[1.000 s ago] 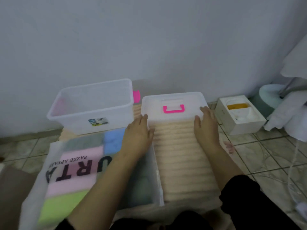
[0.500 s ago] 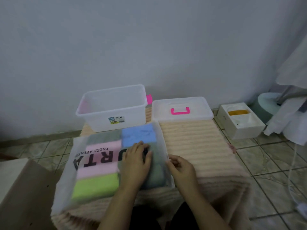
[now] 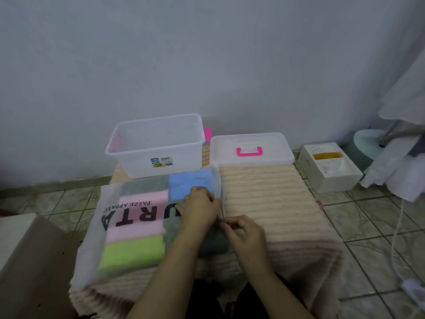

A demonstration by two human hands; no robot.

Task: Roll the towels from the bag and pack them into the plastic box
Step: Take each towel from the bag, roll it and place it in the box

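At 9 o'clock on the padded surface lies the bag [image 3: 110,217], frosted plastic w/ black print, towels [image 3: 133,254] folded flat inside — green, pink, grey, blue showing thru. None out yet, none rolled.

Just behind it, at 11 o'clock, the box [image 3: 156,146] stands w/o its lid, nothing in it. Lid [image 3: 251,150] w/ pink handle lies beside it at 1 o'clock, flat on the far end of the surface.

What changed: a sec ago both my hands were up at the lid, setting it down; since then they've dropped back to the bag's right edge, at center. So box-opening is done and I'm on to opening the bag.

Left hand [image 3: 200,208] rests on top of the bag near its right edge, fingers curled down; whether it actually pinches the plastic I can't tell. Right hand [image 3: 243,231] is just beside it at 3 o'clock from the bag, fingertips pinching the edge of the plastic, prob. the mouth/seal.

Next, as I judge it: pull the mouth apart, draw one towel onto the bare ribbed stretch at right to roll. Thin plastic may tear or drag the whole stack along.
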